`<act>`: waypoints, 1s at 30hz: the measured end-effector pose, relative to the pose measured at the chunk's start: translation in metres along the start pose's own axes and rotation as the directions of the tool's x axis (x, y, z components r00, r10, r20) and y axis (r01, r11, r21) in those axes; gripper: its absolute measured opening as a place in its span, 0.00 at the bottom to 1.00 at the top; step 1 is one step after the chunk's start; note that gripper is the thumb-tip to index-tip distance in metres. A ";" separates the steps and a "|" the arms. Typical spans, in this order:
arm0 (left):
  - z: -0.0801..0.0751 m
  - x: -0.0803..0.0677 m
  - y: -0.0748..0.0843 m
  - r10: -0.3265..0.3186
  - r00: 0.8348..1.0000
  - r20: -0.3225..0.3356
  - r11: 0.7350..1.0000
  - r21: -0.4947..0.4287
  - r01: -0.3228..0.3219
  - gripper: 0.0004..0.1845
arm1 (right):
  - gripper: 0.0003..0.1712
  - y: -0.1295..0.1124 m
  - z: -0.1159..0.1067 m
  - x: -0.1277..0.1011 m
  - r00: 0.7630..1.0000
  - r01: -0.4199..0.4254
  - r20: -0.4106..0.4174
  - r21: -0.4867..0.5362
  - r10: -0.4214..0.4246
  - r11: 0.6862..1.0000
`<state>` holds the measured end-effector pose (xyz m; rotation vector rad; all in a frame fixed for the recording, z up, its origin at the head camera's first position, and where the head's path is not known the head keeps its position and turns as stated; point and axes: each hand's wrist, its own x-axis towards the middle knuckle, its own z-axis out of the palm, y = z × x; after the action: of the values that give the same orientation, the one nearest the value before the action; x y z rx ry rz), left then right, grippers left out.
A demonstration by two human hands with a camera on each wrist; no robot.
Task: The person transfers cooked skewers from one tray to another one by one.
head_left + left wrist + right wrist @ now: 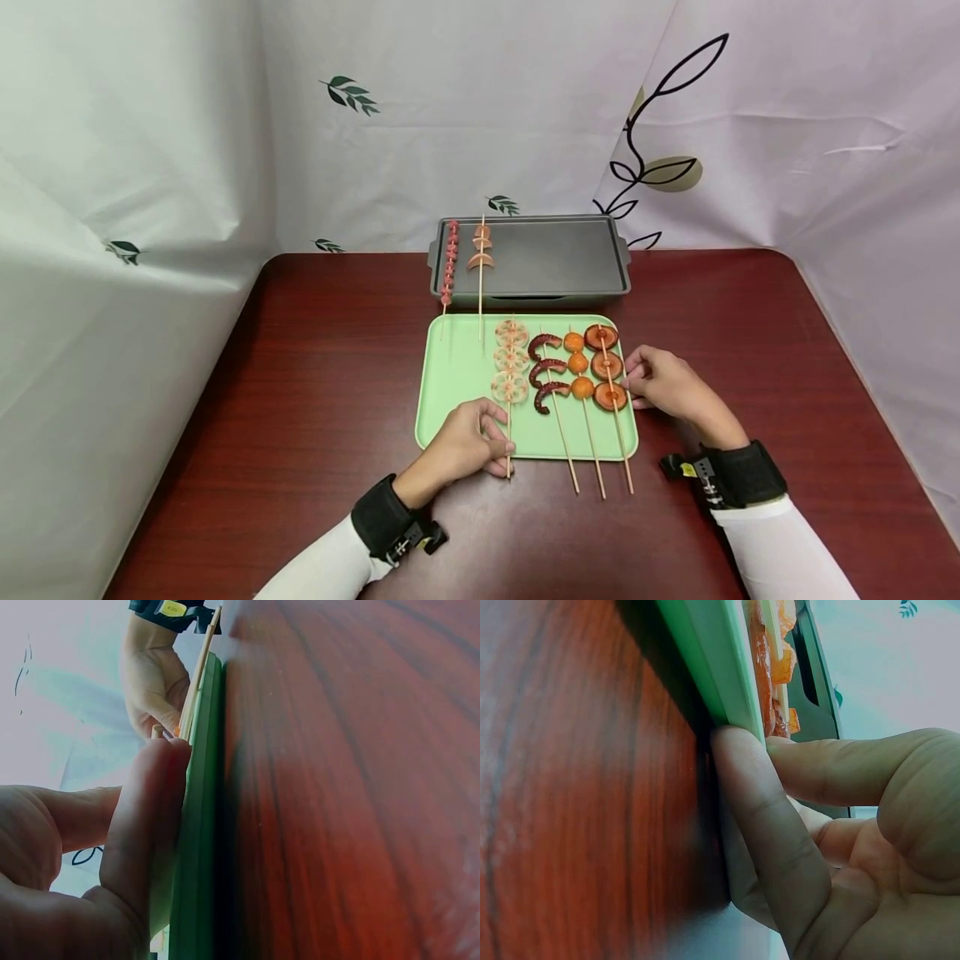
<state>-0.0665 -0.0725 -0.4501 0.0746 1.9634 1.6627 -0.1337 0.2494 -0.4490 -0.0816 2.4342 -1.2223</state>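
Note:
A light green tray lies on the table, bearing several skewers. My left hand pinches the lower stick of a lotus root skewer at the tray's front edge. At the tray's right edge, my right hand grips the rim, close beside a mushroom skewer. In the right wrist view, the thumb is at the tray's upper edge and a finger against its underside. Between the lotus root and the mushroom lie a tentacle skewer and an orange ball skewer.
Behind the tray stands a dark grey grill plate. On its left side lie a skewer of small red pieces and a skewer of tan, curved pieces, their sticks reaching over the tray. A curtain hangs behind the reddish-brown table.

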 end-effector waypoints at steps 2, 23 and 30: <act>-0.001 0.001 0.000 -0.002 1.000 0.004 1.000 0.008 0.002 0.18 | 0.09 -0.001 0.000 0.000 1.000 0.003 0.003 0.001 -0.003 1.000; -0.002 0.002 0.005 0.034 0.999 0.004 0.970 0.240 -0.034 0.19 | 0.09 0.001 -0.001 0.001 1.000 0.009 -0.003 -0.009 -0.009 1.000; -0.004 -0.002 0.014 0.159 0.985 -0.069 0.874 0.474 -0.107 0.19 | 0.10 0.000 -0.001 0.001 1.000 0.009 0.000 -0.006 -0.009 1.000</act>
<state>-0.0710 -0.0740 -0.4364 0.3162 2.4562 1.2511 -0.1344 0.2500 -0.4490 -0.0944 2.4402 -1.2182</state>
